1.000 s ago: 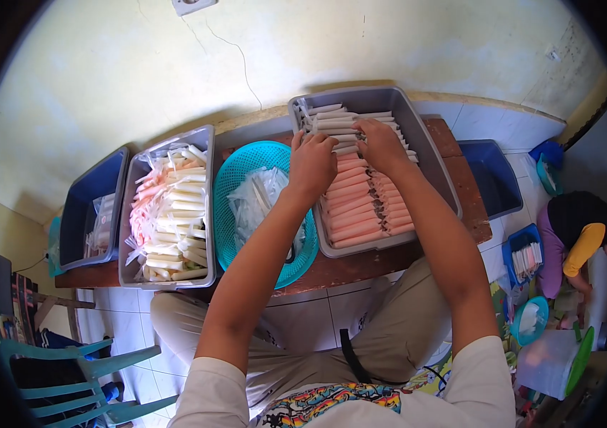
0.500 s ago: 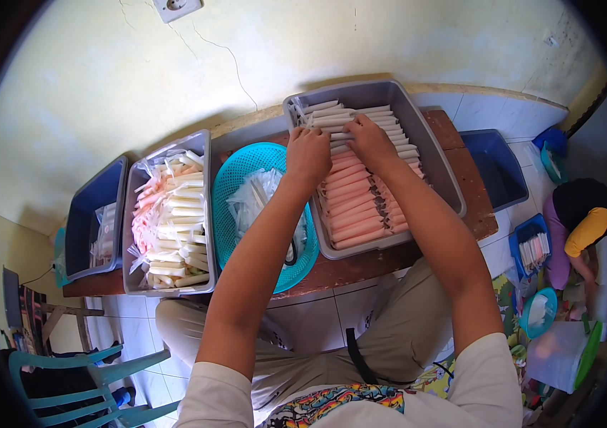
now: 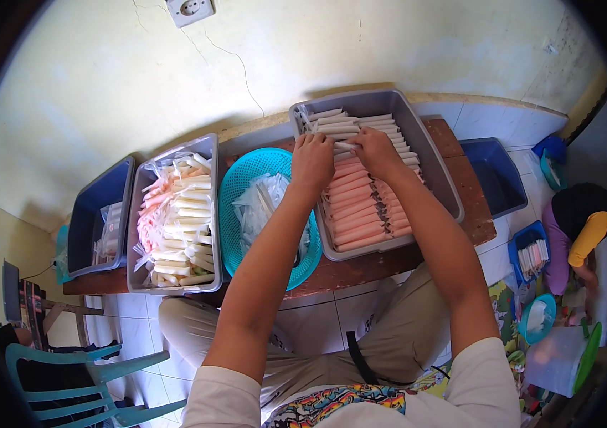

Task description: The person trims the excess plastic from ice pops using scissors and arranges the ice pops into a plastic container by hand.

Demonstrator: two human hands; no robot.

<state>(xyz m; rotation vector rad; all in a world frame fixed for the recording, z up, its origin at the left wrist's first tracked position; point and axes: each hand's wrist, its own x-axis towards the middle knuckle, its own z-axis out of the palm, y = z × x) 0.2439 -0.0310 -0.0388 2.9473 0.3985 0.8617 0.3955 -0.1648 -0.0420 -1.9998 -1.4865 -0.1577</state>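
Note:
Over the large grey tub (image 3: 437, 165), my left hand (image 3: 313, 160) and my right hand (image 3: 377, 151) pinch the two ends of a white ice pop (image 3: 346, 147) in a thin plastic sleeve. It lies crosswise between my closed fingers. Beneath my hands, rows of pink ice pops (image 3: 355, 207) fill the near part of the tub. White ice pops (image 3: 336, 128) are laid in rows at its far part. My fingers hide part of the rows.
Left of the tub stand a turquoise basket (image 3: 235, 187) with clear plastic bags, a grey tub (image 3: 215, 214) of loose pink and white ice pops, and a blue tub (image 3: 96, 269). All rest on a wooden bench (image 3: 417, 265). At right, a person (image 3: 588, 221) bends near a blue crate (image 3: 513, 250).
The white ice pop now shows stretched between my fingers, and my hands have shifted slightly. The whole view has tilted a little.

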